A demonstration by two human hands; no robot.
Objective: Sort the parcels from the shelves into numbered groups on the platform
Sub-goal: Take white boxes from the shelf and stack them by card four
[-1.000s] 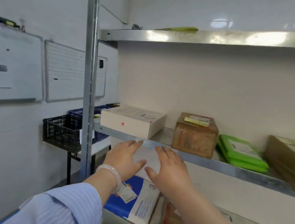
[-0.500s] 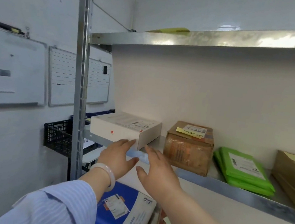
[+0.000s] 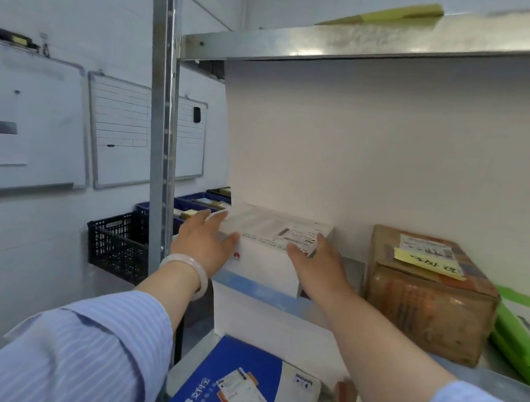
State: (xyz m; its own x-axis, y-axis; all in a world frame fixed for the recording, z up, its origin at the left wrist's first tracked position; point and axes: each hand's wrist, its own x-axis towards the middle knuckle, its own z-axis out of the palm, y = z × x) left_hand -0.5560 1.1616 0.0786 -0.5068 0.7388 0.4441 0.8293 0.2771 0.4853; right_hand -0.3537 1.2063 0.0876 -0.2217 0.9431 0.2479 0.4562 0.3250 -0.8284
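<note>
Left grip [image 3: 204, 246] and right grip [image 3: 315, 266], fingers [image 3: 213, 219] straight, laid against opposite ends of white box [image 3: 269, 234] between them at shelf [image 3: 257, 287] edge, clasping nothing; box judged rigid, light, smooth and slippery, best pressed at both ends, thumbs over top.

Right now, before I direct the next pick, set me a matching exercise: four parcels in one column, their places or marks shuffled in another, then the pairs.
Parcels
1. white box
2. brown box
3. green mailers
4. blue parcel

Places or marks
a. on the lower shelf
b. far right
c. between left hand and right hand
d. yellow note on top

Pairs: 1-c, 2-d, 3-b, 4-a
</note>
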